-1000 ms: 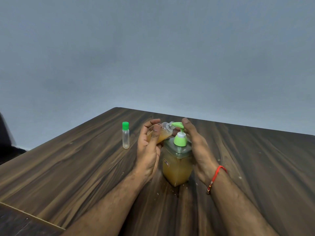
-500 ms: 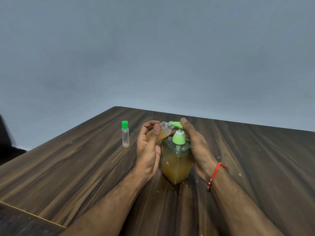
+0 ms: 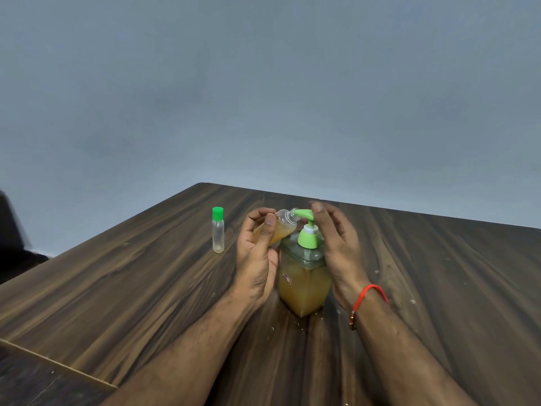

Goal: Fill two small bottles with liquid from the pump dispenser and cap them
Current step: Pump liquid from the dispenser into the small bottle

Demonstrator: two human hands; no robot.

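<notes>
Pump head (image 3: 304,213) has risen since a second ago, when the right hand (image 3: 336,244) had it pressed low; the fingers now lie nearly straight, resting on top of the pump dispenser (image 3: 304,276) and gripping nothing. Left hand (image 3: 257,253) stays curled around the tilted small bottle (image 3: 279,227), mouth at the spout, roughly half full of amber liquid, so likely more strokes are needed. Beyond the left hand's knuckles, well apart, the second bottle (image 3: 218,232) stands capped and apparently empty on the table (image 3: 117,288).
</notes>
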